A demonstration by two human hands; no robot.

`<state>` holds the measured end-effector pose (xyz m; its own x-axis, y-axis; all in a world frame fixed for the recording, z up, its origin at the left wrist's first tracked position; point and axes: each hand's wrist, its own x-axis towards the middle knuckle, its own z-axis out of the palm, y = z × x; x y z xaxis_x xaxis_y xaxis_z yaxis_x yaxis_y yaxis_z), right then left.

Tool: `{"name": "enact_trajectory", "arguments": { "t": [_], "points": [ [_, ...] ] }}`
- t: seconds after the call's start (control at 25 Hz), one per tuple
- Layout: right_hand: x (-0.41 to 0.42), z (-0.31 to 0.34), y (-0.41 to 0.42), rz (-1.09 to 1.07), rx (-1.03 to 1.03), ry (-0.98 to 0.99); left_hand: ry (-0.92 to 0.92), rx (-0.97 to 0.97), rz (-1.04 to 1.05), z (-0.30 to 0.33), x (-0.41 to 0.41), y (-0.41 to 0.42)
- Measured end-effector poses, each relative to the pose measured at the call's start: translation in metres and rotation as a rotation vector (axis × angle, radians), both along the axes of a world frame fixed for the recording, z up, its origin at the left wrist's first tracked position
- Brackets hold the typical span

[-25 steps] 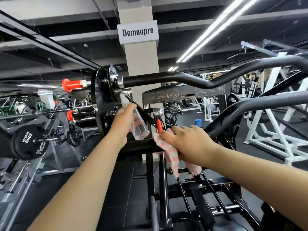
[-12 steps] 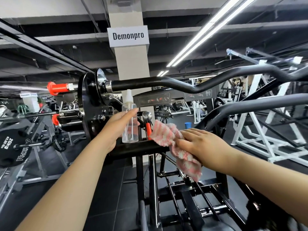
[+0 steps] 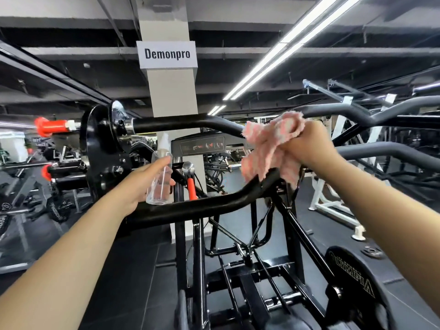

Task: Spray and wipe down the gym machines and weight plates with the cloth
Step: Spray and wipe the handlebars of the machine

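At the far left of the frame a red sleeve cap (image 3: pixel 51 127) sticks out beside the black weight plate (image 3: pixel 95 151) mounted on the machine. Just right of it, at centre left, the left hand (image 3: pixel 140 186) curls around a clear spray bottle (image 3: pixel 160 179), held upright and just above the lower black bar (image 3: pixel 214 203); its nozzle blurs against the pillar (image 3: pixel 171 91) behind. That bar runs from lower left up toward the right, its long axis slanting across the middle of the frame. At upper right the right hand (image 3: pixel 309 144) grips a bunched pink cloth (image 3: pixel 271 144), which drapes down onto the raised right end of the bar. The right hand is therefore the nearer one for wiping, and the unwiped length appears to lie down and left of it. Whether the cloth presses firmly cannot be told. At lower right a second plate (image 3: pixel 357 289) is cut off by the frame edge.
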<state>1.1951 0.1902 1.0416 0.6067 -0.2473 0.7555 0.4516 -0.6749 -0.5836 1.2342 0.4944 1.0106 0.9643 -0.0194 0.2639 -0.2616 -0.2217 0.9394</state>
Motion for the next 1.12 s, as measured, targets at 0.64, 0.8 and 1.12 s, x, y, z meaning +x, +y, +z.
{"name": "enact_trajectory", "arguments": {
  "t": [0.64,0.8,1.12],
  "points": [
    [0.033,0.012,-0.025,0.277,-1.025,0.748,-0.036,0.01,0.016,-0.003,0.007,0.003],
    [0.058,-0.014,-0.012,-0.14,-1.282,0.309,-0.032,0.023,0.014,-0.003,0.007,0.001],
    [0.081,-0.044,-0.016,-0.275,-1.255,-0.241,-0.053,-0.003,0.101,-0.002,0.007,-0.004]
  ]
}}
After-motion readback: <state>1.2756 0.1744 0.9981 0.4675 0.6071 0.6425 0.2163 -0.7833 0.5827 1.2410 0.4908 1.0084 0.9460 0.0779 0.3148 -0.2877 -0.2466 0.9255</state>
